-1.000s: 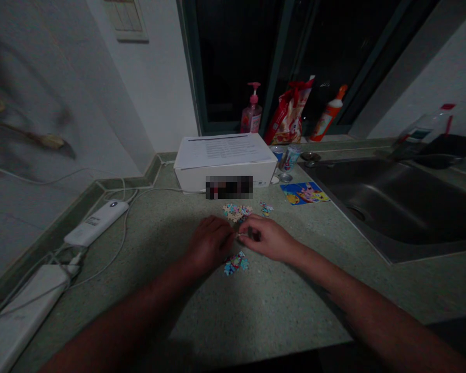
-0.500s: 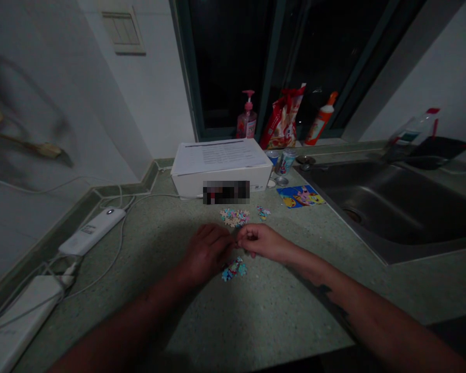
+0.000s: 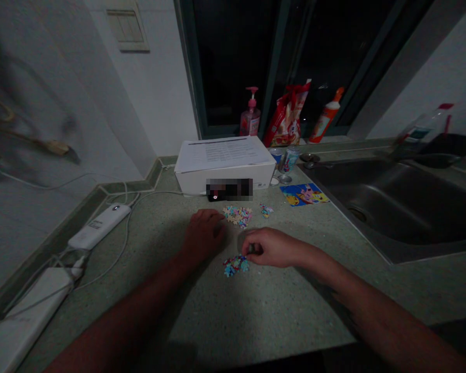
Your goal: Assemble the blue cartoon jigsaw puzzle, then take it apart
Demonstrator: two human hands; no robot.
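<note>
Loose jigsaw puzzle pieces [image 3: 237, 216] lie in a pile on the counter, with my left hand [image 3: 205, 231] at their left edge. Its fingers are bent a little, and the thumb stands apart from the index finger. Nearer to me is a second group of puzzle pieces [image 3: 235, 265], mostly blue and red. My right hand [image 3: 271, 247] has thumb and index finger pinched at this group's right upper edge, on a puzzle piece mostly hidden by the fingertips. A few more pieces [image 3: 266, 210] lie right of the far pile. Beyond them is a colourful cartoon picture card [image 3: 305, 195].
Behind the pieces stands a white box [image 3: 225, 176] with printed paper on top. A steel sink [image 3: 396, 207] is at the right. Cans [image 3: 290, 159] and lids [image 3: 285, 179] stand beside the box. White power bank [image 3: 100, 226] and cables lie left.
My hands have parted from where they met between the two groups. The left moved up and left to the far pile; the right came down to the near group.
</note>
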